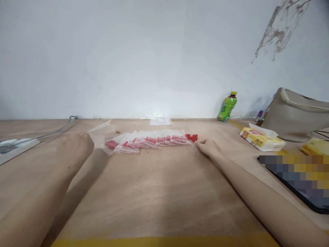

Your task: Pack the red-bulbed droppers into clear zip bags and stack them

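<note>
Seen from the head, an overlapping row of clear bags (151, 139) is laid out near the far edge of the surface (154, 195), with red pieces (111, 144) grouped in them. At the row's right end, the right hand (208, 146) is placed with its fingertips drawn together beside the red pieces; whether anything is grasped cannot be made out. Toward the surface's left edge, the left hand (77, 149) is blurred, curled next to loose clear plastic (99, 133); its fingers are hidden, so its grip cannot be judged. The bags are judged light, limp and slippery, easily slid or creased, and best taken singly by their pale far ends, clear of the red pieces.
</note>
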Demonstrator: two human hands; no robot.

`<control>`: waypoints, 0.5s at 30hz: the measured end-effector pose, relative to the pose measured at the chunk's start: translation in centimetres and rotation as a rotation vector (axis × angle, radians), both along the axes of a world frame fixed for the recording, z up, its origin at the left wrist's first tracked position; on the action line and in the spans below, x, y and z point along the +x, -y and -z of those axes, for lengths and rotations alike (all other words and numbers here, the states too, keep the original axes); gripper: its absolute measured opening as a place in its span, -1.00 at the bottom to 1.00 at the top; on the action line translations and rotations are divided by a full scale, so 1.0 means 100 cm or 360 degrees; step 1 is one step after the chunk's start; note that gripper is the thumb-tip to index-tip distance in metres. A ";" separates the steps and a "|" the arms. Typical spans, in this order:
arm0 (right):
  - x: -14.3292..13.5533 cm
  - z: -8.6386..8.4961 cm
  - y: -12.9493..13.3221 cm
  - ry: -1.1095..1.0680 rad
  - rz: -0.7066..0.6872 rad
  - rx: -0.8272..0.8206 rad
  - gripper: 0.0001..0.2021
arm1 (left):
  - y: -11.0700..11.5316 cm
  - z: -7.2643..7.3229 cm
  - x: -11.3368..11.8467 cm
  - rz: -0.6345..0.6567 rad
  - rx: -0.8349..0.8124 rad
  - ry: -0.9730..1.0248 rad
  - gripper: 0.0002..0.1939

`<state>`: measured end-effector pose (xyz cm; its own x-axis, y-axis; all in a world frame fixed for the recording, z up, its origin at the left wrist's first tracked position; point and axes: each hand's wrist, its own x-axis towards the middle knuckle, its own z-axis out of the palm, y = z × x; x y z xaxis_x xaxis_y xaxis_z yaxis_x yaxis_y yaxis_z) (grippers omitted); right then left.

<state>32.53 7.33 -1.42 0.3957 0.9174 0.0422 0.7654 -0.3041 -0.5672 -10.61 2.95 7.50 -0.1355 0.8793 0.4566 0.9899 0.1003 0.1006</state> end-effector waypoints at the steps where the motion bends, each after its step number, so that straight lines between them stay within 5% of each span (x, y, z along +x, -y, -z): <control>1: 0.000 -0.001 0.000 -0.0006 -0.0004 -0.0004 -0.67 | 0.002 -0.002 0.009 -0.0097 0.0062 -0.0053 -0.68; 4: 0.000 -0.003 0.001 0.0004 0.0024 0.0008 -0.68 | 0.011 0.007 0.046 0.0128 0.0144 -0.0212 -0.72; 8: 0.002 0.002 0.001 -0.0044 0.0118 0.0092 -0.63 | 0.023 0.049 0.096 0.1035 0.0057 -0.0065 -0.67; 12: 0.006 0.019 -0.007 -0.0401 0.0187 0.0529 -0.67 | 0.029 0.082 0.115 0.1233 -0.0055 0.0094 -0.62; 15: 0.006 0.029 -0.014 -0.0608 0.0108 0.0775 -0.64 | 0.029 0.087 0.117 0.1430 -0.0304 0.0164 -0.60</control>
